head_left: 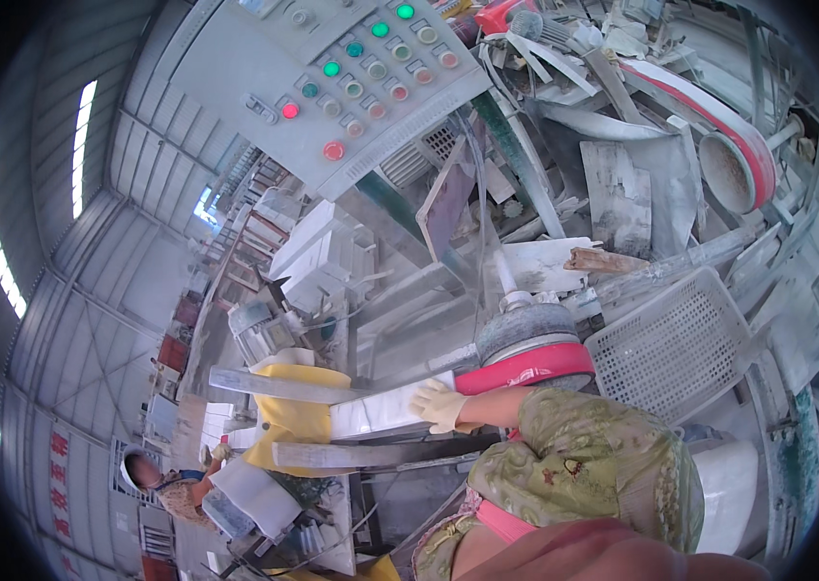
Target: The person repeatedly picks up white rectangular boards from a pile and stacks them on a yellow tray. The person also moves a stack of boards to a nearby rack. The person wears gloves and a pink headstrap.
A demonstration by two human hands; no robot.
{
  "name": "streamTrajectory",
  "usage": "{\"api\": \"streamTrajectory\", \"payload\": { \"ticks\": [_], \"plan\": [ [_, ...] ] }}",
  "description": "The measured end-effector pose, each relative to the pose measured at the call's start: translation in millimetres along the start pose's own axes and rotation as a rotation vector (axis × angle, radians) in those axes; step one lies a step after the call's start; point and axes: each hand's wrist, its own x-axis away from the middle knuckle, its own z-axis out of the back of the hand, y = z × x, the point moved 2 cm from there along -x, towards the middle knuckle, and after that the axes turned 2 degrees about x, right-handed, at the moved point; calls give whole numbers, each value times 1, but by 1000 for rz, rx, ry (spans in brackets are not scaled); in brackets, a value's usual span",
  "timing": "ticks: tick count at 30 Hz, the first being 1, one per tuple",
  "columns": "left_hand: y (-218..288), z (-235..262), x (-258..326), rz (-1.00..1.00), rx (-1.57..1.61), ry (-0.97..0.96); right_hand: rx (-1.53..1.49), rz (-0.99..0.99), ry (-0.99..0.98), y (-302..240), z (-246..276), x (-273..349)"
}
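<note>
You are working in a tall metal-walled hall (128,281), its roof and bright window strips off to the far left. In front of you runs a red belt conveyor (530,366), its belt wrapped around a dusty pulley (525,324) at the end nearest your sleeve. Another belt (710,102), white and red, slants over a pile of broken slabs at the upper right. The grey control cabinet (235,73) stands across the conveyor from you, at the top of the view. A co-worker (182,494) in a white hat stands well apart, beyond the conveyor's far end. A white perforated crate (671,339) lies tilted just beside the pulley end. Two grey bars (332,455) flank the conveyor's long edges toward its far end, and a yellow cloth (288,421) spreads between and around them. The white slab (375,412) lies between the bars, in line with the belt, running from the cloth to your hand. Your right hand (443,405), in a cream glove, rests on the slab's nearer end; its grip is loose, fingers apart. Your left hand is outside the view, so I cannot tell its grip. Smallest are the cabinet's round buttons (332,70), several lit green and one red.
</note>
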Motion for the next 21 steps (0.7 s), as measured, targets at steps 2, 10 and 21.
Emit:
{"api": "streamTrajectory", "payload": {
  "ticks": [2, 10, 21],
  "plan": [
    [2, 0, -1, 12, 2, 1, -2, 58, -2, 6, -2, 0],
    [7, 6, 8, 54, 18, -15, 64, 76, -14, 14, -11, 2],
    [4, 12, 32, 85, 29, -35, -215, 344, -467, 102, 53, 41]
  ]
}}
